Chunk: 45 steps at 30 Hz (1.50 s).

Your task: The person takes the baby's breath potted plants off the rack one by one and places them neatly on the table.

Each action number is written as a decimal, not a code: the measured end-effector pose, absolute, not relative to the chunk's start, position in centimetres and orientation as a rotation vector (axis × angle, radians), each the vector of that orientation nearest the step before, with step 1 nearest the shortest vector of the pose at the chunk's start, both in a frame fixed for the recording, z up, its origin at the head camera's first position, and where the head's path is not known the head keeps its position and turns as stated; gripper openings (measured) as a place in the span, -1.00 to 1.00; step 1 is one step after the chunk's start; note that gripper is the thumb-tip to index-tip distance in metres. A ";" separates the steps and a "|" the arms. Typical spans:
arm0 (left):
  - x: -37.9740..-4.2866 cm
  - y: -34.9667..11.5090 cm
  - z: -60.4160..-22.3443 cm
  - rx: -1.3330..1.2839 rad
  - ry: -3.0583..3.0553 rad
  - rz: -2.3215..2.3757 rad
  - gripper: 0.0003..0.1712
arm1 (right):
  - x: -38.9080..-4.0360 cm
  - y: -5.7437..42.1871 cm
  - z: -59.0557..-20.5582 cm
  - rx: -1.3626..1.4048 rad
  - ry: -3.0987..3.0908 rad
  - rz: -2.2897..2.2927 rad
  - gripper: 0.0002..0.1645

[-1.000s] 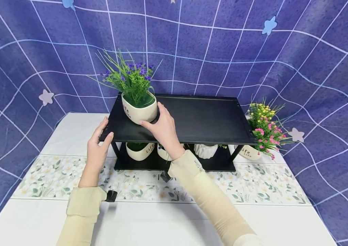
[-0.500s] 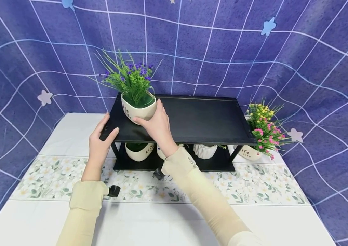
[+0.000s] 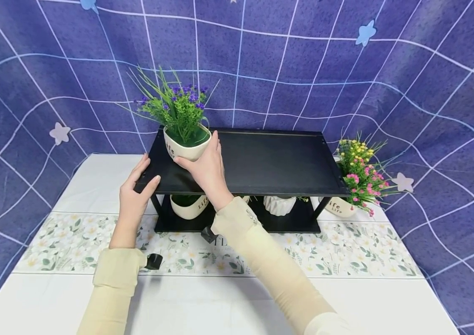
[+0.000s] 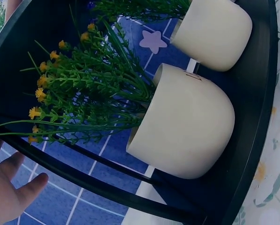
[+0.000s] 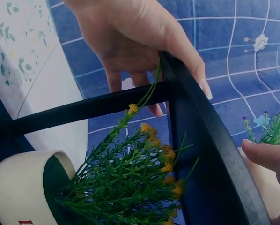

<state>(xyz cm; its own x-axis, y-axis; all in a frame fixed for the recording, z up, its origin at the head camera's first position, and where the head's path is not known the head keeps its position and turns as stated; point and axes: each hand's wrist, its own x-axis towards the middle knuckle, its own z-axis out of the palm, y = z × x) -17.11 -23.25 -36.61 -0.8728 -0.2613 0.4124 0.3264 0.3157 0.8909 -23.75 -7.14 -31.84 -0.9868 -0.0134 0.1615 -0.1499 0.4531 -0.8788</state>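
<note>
On the left end of the black two-tier shelf (image 3: 279,160) stands a white flowerpot (image 3: 184,150) marked "Life", with purple flowers and long grass. My right hand (image 3: 206,168) grips this pot, thumb across its front and fingers round its right side. The right wrist view catches the thumb against the pot (image 5: 267,185) at the edge of the top board. My left hand (image 3: 133,193) holds the shelf's front left corner; its thumb lies over the board (image 5: 210,140) and other fingers show below it. Beneath, a white pot (image 4: 191,124) with yellow flowers stands on the lower tier.
More potted plants fill the lower tier, among them a ribbed white pot (image 3: 279,205). Right of the shelf stands a pot with pink and yellow flowers (image 3: 362,179). A blue grid-patterned cloth (image 3: 270,56) hangs close behind. A white floral-banded cover (image 3: 73,242) lies underneath.
My right hand has slid left across the front of the purple-flowered pot, its thumb further round. My left hand has shifted slightly at the shelf corner. The pot stays almost in place.
</note>
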 end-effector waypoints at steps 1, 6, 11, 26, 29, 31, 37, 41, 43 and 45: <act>-17.1 -23.2 -36.6 -0.059 -2.099 -1.588 -0.42 | -23.8 -7.2 -31.9 0.143 -2.557 1.574 0.42; -17.1 -23.2 -36.6 -0.053 -2.103 -1.573 -0.43 | -24.0 -7.2 -32.1 0.149 -2.518 1.549 0.30; -17.1 -23.3 -36.7 -0.054 -2.103 -1.565 -0.44 | -23.9 -7.1 -32.1 0.145 -2.490 1.538 0.17; -17.1 -23.5 -36.7 -0.040 -2.108 -1.578 -0.42 | -23.0 -5.4 -31.6 0.149 -2.463 1.558 0.09; -17.3 -23.5 -36.9 -0.046 -2.110 -1.588 -0.41 | -22.7 -4.9 -31.6 0.162 -2.472 1.558 0.11; -17.3 -23.5 -36.9 -0.053 -2.111 -1.593 -0.41 | -22.5 -4.6 -31.6 0.170 -2.476 1.547 0.11; -17.3 -23.5 -36.8 -0.059 -2.120 -1.594 -0.40 | -21.9 -3.5 -31.4 0.199 -2.452 1.554 0.08; -17.2 -23.5 -36.7 -0.055 -2.133 -1.591 -0.39 | -21.5 -2.6 -31.3 0.195 -2.440 1.551 0.08; -17.2 -23.5 -36.7 -0.047 -2.138 -1.591 -0.39 | -21.4 -2.0 -31.3 0.202 -2.429 1.547 0.07; -17.0 -23.5 -36.7 -0.040 -2.141 -1.591 -0.39 | -21.3 -1.4 -31.4 0.214 -2.408 1.555 0.06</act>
